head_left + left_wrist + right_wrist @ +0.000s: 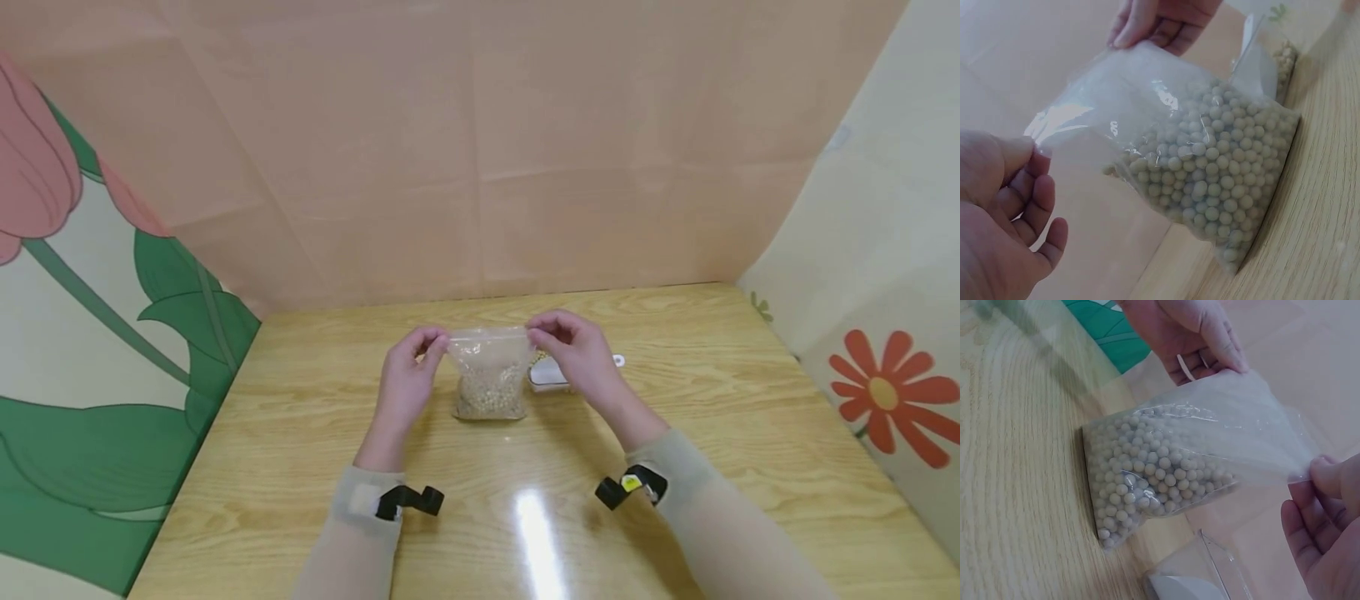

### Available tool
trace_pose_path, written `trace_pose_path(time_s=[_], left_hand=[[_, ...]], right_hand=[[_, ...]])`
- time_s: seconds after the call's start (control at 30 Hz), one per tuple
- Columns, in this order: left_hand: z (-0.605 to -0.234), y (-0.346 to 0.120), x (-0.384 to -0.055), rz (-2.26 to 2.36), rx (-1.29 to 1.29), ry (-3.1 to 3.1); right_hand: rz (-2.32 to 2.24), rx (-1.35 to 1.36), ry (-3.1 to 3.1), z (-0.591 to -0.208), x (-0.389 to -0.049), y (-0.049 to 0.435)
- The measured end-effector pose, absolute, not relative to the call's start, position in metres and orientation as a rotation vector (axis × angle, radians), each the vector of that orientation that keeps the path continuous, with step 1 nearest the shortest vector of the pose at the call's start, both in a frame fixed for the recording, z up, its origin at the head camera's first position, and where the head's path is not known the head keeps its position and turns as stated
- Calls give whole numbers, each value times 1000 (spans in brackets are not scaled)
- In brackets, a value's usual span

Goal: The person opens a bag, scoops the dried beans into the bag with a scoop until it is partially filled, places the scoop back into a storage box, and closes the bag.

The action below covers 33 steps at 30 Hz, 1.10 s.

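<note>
A clear zip bag (491,387) partly filled with small round beige balls (1222,169) stands upright on the wooden table. My left hand (408,375) pinches the bag's top left corner between thumb and fingers. At the opposite top corner, my right hand (577,350) pinches the plastic in the same way. The bag's top edge is stretched between both hands, and its bottom rests on the tabletop. Whether the zip is fully sealed I cannot tell.
Behind the right hand sits a clear box (1210,569) with a white scoop (547,372) in it and more beige pieces (1285,62). The wooden table (300,433) meets a pink backdrop (375,167) at its far edge. Flower-printed panels flank both sides.
</note>
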<state>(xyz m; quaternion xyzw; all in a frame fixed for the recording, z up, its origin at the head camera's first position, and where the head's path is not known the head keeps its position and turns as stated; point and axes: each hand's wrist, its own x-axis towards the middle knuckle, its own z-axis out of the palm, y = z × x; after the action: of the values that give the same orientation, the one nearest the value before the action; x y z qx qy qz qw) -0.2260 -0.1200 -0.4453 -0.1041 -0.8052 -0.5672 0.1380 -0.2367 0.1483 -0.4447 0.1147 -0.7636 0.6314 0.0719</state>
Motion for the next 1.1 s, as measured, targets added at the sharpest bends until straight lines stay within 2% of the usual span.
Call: trace_pose_path(time_s=[0.27, 0.43, 0.73, 1.1], left_hand=[[-448, -122, -228, -1639, -307, -2393], [-446, -121, -228, -1618, -302, -2406], [-448, -121, -228, -1603, -276, -2391], [-448, -119, -227, -1606, -310, -2379]], right_hand=[[1928, 379, -2301, -445, -242, 152], [1823, 436, -2408, -431, -243, 152], [1364, 595, -2709, -397, -247, 122], [1326, 709, -2857, -391, -260, 95]])
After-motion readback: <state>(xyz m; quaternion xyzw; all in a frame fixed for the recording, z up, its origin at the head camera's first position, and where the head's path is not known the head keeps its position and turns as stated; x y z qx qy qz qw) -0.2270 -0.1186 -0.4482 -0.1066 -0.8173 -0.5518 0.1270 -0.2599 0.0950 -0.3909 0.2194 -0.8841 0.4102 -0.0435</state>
